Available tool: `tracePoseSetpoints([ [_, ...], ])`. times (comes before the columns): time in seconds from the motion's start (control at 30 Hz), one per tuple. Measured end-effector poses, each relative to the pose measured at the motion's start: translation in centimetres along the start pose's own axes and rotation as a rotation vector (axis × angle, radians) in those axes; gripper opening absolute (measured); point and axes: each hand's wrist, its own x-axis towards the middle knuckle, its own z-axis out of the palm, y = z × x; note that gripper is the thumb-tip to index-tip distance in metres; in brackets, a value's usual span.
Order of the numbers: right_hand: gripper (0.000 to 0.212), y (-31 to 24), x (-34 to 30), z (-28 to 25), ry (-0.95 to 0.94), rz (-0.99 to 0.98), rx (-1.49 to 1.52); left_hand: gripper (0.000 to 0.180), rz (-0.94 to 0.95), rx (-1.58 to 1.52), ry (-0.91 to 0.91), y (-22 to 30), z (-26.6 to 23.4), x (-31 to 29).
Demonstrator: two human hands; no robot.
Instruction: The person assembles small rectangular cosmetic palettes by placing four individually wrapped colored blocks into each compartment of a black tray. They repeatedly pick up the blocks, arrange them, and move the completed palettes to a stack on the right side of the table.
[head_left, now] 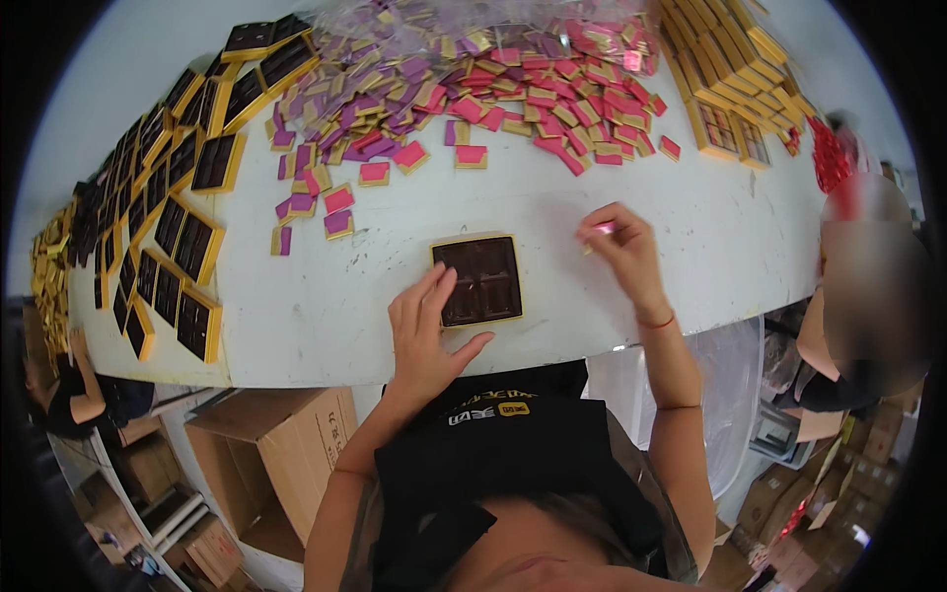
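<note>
In front of me on the white table lies a square box with a gold rim and a dark brown insert of moulded compartments; I see nothing in them. My left hand rests along its left side, fingers spread, fingertips on the rim and thumb near the lower edge. Off to the right of the box and apart from it, my right hand is pinched on a small pink-and-gold wrapped piece, partly hidden by the fingers. Beyond the box spreads a pile of pink-and-gold and purple-and-gold wrapped pieces.
Dark-insert boxes crowd the table's left side. Filled gold boxes stand stacked at far right. Clear plastic lies over the pile's back. Another person is at right, one more at far left. Below the table stands a cardboard carton.
</note>
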Motion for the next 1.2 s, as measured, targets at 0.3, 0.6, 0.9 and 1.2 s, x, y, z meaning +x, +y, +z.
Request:
tracePoseSetpoints([
  [0.3,0.009,-2.6,4.6,10.3,-0.516,-0.048,-0.01,0.065,-0.015,-0.242,-0.252,-3.5,-1.2,2.1],
  [0.6,0.018,-3.4,6.5,9.7,-0.535,-0.225,-0.216,0.031,-0.132,-0.046,0.071,0.6,1.9,2.4],
  [0.9,0.026,-2.8,5.9,9.4,-0.575,-0.355,-0.311,0.03,0.049,-0.037,-0.108,-2.3,0.0,2.0],
  [1.2,0.032,-2.8,3.3,8.5,-0.517,-0.757,-0.766,0.08,-0.031,-0.019,-0.18,-1.9,-1.2,2.5],
])
